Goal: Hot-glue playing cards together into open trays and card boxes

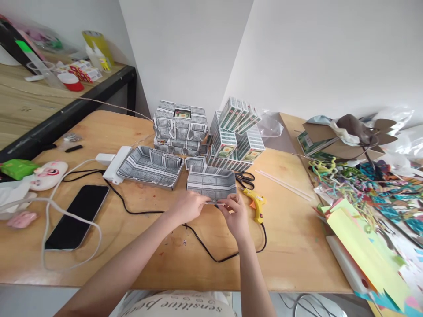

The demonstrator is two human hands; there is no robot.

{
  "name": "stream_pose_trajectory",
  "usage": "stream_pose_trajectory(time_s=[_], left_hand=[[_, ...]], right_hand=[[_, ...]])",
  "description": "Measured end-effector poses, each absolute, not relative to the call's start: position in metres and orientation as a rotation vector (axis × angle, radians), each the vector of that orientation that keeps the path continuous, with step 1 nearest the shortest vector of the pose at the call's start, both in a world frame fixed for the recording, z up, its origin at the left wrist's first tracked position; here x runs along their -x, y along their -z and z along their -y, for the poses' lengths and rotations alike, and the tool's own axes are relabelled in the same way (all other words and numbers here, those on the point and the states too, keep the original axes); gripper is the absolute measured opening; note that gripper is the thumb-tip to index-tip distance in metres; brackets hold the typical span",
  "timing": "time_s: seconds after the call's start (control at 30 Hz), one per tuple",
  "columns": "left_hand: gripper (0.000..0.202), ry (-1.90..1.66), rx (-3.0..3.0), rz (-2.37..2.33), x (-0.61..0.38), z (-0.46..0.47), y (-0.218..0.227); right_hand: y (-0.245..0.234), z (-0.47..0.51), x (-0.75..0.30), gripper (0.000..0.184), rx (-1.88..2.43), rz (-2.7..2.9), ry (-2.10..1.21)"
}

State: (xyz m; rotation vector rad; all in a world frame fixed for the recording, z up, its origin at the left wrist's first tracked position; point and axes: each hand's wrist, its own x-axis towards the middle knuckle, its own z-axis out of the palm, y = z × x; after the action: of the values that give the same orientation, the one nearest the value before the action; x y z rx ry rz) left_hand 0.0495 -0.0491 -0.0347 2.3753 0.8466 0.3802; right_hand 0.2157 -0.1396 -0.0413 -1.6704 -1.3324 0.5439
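A shallow tray made of grey-patterned playing cards [211, 182] sits in front of me on the wooden table. My left hand [187, 208] is closed on its near edge, left of the middle. On the same edge, slightly to the right, my right hand [236, 215] pinches with thumb and fingers. Whether a small piece lies between the fingertips is hidden. Just right of my right hand lies a yellow hot glue gun [257, 204], with black scissors [246, 180] behind it. A larger card tray [150, 169] stands to the left.
Behind are a block of joined card structures [180, 127] and stacked card boxes [224, 143]. A phone [77, 215], white cable and power strip [119, 165] lie left. The glue gun's black cord [211, 255] loops near my wrists. Clear glue sticks [284, 185] and coloured paper [360, 251] lie right.
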Motion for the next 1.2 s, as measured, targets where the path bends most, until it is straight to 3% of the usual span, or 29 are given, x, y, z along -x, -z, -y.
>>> stream_pose_trajectory(time_s=[0.43, 0.7, 0.93, 1.2], left_hand=[[0.02, -0.76, -2.44, -0.884, -0.039, 0.055, 0.053], [0.016, -1.05, -2.365, -1.059, -0.041, 0.057, 0.067], [0.008, -1.17, -2.42, -0.921, -0.038, 0.05, 0.076], [0.015, -1.213, -2.435, -0.923, -0.037, 0.047, 0.08]], right_hand=[[0.055, 0.125, -0.207, 0.021, 1.627, 1.582, -0.322], [0.059, 0.1, -0.218, 0.02, 1.505, 1.647, -0.361], [0.062, 0.101, -0.218, 0.022, 1.467, 1.611, -0.387], [0.072, 0.103, -0.221, 0.016, 1.432, 1.572, -0.452]])
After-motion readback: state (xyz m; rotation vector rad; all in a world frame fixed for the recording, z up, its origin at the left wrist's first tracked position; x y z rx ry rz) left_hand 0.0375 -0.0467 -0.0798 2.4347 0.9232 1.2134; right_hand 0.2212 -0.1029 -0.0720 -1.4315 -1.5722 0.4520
